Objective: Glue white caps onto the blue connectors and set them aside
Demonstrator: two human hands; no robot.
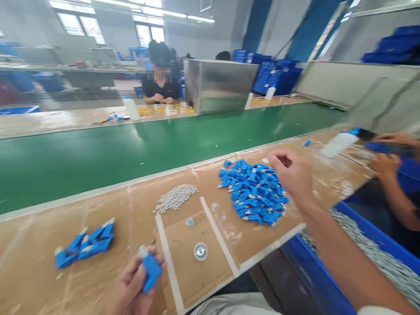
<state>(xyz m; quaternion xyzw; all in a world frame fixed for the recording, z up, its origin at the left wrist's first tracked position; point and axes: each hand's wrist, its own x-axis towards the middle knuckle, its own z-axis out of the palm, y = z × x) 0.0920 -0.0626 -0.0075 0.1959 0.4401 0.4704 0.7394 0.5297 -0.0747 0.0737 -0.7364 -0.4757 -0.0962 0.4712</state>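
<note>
My left hand (134, 280), low in the view, is closed around a blue plastic part with a white tip (151, 271). My right hand (292, 173) is raised at the right edge of a big heap of similar blue parts (254, 192). Its fingers are curled together, and what they hold, if anything, is hidden; a small white piece (265, 160) shows beside the fingertips. Several blue parts with white tips (87, 245) lie in a small group to the left. Between that group and the heap is a pile of small light-grey pieces (175, 197).
White strips (216, 234) mark off a table area with a small round clear-rimmed item (201, 251). Beyond runs a green belt (164, 144). A blue bin (370, 240) of grey pieces stands at lower right. Co-workers' hands (385, 164) and a white bottle (339, 144) are at right.
</note>
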